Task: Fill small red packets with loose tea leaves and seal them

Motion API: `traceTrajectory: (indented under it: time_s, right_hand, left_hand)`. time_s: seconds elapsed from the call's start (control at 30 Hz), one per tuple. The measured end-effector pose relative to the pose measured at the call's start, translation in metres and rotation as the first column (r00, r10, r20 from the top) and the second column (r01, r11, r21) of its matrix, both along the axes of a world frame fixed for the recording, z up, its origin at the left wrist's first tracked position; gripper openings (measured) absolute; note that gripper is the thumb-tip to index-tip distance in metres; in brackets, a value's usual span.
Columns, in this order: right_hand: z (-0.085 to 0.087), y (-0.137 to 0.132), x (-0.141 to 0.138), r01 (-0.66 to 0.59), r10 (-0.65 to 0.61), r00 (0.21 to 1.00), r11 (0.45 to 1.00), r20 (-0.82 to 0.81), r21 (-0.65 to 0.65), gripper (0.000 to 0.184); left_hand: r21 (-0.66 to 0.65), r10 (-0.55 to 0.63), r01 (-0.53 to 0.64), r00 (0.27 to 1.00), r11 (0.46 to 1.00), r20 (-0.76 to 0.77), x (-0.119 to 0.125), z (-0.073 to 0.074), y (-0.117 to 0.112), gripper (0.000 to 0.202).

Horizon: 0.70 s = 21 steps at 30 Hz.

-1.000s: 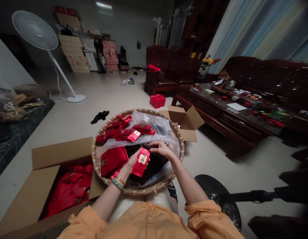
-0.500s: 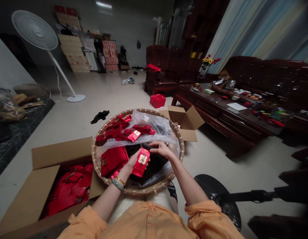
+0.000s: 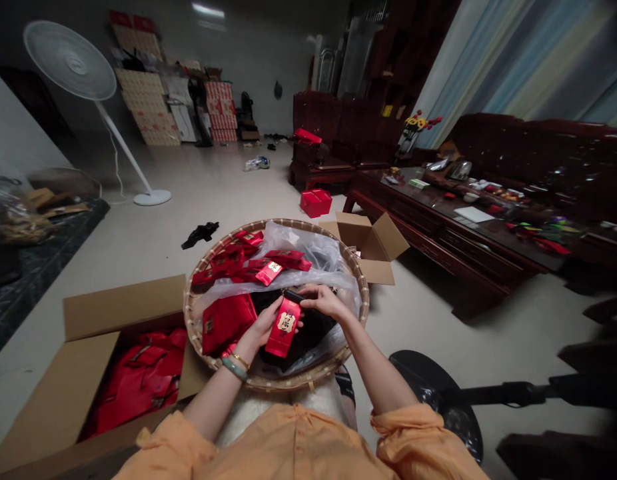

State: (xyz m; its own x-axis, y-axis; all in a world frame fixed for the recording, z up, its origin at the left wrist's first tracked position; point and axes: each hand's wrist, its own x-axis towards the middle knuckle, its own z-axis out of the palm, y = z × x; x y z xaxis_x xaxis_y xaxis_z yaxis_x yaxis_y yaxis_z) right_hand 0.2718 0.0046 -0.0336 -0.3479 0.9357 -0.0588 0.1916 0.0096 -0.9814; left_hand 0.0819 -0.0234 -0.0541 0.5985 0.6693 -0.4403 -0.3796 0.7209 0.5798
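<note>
"Over the woven basket (image 3: 187,303), what is being held?"
"The left hand (image 3: 263,327) grips a red packet (image 3: 282,330), printed face up; the right hand (image 3: 323,300) pinches a slim dark object (image 3: 292,295) at its top edge."
"And the stacked packets (image 3: 228,322)?"
"Inside the basket, left of the held one."

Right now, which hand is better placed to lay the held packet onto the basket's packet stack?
Probably the left hand: it holds the red packet near the packet stack, while the right hand, farther off, holds a black object.
</note>
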Motion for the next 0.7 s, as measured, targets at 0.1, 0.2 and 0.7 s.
traceTrajectory:
  time_s: [0.1,0.2,0.7]
  right_hand:
    - [0.0,0.001,0.0,0.005,-0.005,1.0,1.0,-0.002,0.006,0.034]
    - [0.001,0.001,0.0,0.005,-0.005,1.0,1.0,-0.001,0.024,0.033]
    - [0.003,0.0,0.019,0.007,-0.011,0.997,0.999,-0.074,-0.047,0.045]
  left_hand:
    - [-0.007,0.008,-0.008,1.0,1.0,0.019,-0.002,0.0,0.002,0.052]
    - [-0.012,0.002,-0.001,1.0,1.0,0.019,-0.002,0.001,0.001,0.052]
    - [0.224,0.116,-0.085,0.984,0.971,-0.132,0.001,0.008,-0.002,0.036]
